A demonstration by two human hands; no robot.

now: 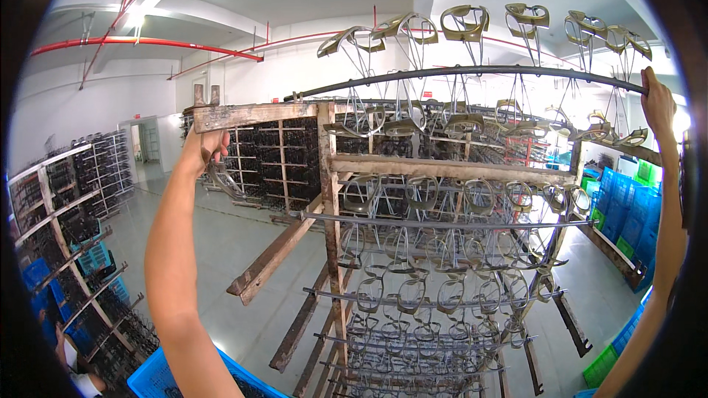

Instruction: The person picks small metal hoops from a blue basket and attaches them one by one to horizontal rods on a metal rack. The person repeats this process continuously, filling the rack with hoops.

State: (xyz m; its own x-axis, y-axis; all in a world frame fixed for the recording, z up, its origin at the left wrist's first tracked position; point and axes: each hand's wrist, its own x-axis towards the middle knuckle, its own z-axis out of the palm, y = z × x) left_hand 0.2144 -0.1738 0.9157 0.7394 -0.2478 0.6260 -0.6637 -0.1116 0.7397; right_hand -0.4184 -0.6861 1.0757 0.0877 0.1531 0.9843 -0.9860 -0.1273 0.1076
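My right hand [658,103] is raised at the far right, its fingers wrapped round the end of a long dark rod [472,71]. Olive-green glasses frames [464,23] stand up from that rod on thin wires, and more hang below it. At the upper left my left hand [209,149] is closed just under the end of a worn wooden beam [258,112]. From its fingers hangs a curved greyish glasses frame [227,181], partly hidden. Between my arms stands the wooden rack [332,236], its lower rods [442,224] full of glasses frames.
Wooden arms [276,250] jut from the rack toward the left. Another loaded rack [55,228] stands at the left, with more behind. Blue crates [619,203] are stacked at the right; a blue basket [151,376] sits low by my left forearm. Part of a person [74,361] shows lower left.
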